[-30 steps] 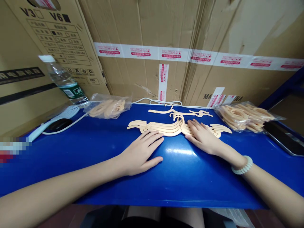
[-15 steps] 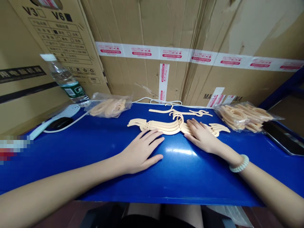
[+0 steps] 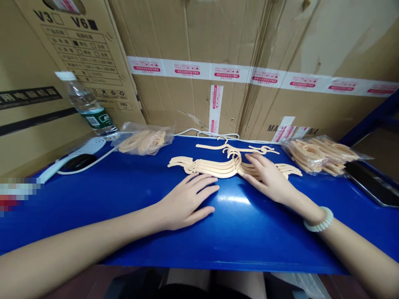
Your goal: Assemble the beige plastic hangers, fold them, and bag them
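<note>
A small stack of cream plastic hangers lies on the blue table near its far edge. One more single hanger lies just behind the stack. My left hand rests flat on the table, fingers stretched out, its fingertips just short of the stack's near edge. My right hand, a pale bead bracelet on its wrist, lies open with its fingers flat on the right half of the stack.
Clear bags of the same hangers sit at the back left and back right. A water bottle, a white handled device with its cable, and a dark tray flank the table. Cardboard boxes wall the back.
My right hand has slid slightly farther onto the hanger stack. My left hand has stayed almost in place; the view shifted a little.
</note>
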Tool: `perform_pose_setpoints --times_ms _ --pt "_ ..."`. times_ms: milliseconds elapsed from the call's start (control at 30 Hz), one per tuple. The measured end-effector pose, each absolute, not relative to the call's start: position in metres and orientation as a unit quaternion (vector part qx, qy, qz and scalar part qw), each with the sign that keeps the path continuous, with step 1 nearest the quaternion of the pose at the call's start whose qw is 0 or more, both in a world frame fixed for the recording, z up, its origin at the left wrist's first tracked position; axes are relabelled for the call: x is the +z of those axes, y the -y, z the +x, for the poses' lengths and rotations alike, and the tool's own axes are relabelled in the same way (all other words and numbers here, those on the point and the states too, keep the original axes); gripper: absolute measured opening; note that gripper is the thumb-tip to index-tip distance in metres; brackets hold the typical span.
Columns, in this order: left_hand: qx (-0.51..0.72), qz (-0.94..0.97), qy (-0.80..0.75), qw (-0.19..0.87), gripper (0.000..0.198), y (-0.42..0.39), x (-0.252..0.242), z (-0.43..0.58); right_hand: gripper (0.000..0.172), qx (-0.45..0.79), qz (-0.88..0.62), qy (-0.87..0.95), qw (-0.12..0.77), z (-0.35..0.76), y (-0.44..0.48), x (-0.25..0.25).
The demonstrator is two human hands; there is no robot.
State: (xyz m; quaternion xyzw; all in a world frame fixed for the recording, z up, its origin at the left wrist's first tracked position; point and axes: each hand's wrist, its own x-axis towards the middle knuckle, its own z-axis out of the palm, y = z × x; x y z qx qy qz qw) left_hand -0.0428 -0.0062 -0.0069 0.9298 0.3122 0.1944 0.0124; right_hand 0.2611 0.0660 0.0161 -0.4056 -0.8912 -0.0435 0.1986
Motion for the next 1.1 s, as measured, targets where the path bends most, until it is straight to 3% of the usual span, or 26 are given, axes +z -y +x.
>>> perform_pose_setpoints --times_ms 100,167,333,500,1100 --pt "0.215 0.94 -0.263 0.041 0.039 0.007 -0.006 -0.042 0.027 0.007 -0.367 0.89 0.272 0.257 -0.057 0.031" --pt "0.219 0.945 -0.236 0.058 0.036 0.008 -0.006 -0.042 0.017 0.053 -0.352 0.899 0.256 0.255 -0.051 0.037" --pt "0.2 0.954 -0.211 0.079 0.033 0.008 -0.004 -0.042 0.036 0.13 -0.315 0.933 0.119 0.248 -0.039 0.035" --pt "0.194 0.954 -0.212 0.085 0.033 0.007 -0.002 -0.041 0.035 0.152 -0.302 0.94 0.053 0.245 -0.037 0.026" --pt "0.181 0.954 -0.218 0.098 0.033 0.01 0.0 -0.042 0.031 0.099 -0.268 0.952 0.109 0.246 -0.037 0.03"
